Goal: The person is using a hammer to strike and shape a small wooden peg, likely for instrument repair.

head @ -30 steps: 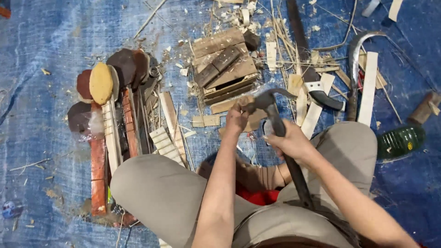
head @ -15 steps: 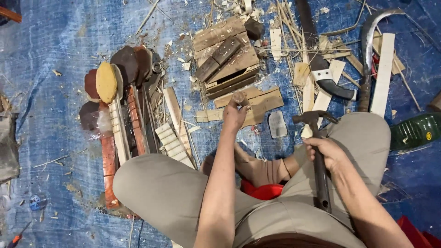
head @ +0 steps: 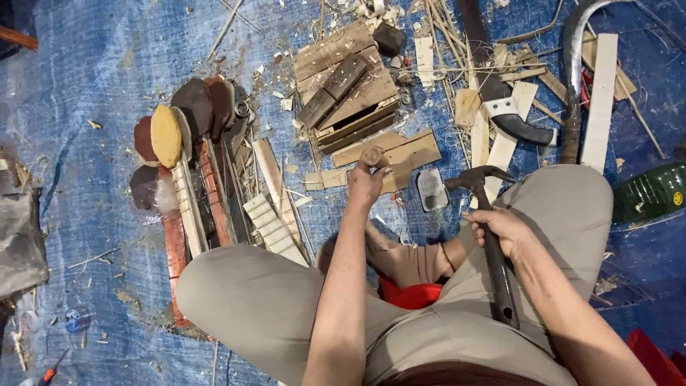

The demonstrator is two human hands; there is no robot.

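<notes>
Drawn back from the work, right hand is gripping the claw hammer; left hand is pinching, seemingly, a small wooden piece.

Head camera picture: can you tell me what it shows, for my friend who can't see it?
A person sits cross-legged on a blue tarp, the right hand gripping a claw hammer and the left hand pinching a small round wooden piece. Around them lie wooden slats, spoon-shaped carvings, a handsaw and a sickle.
</notes>
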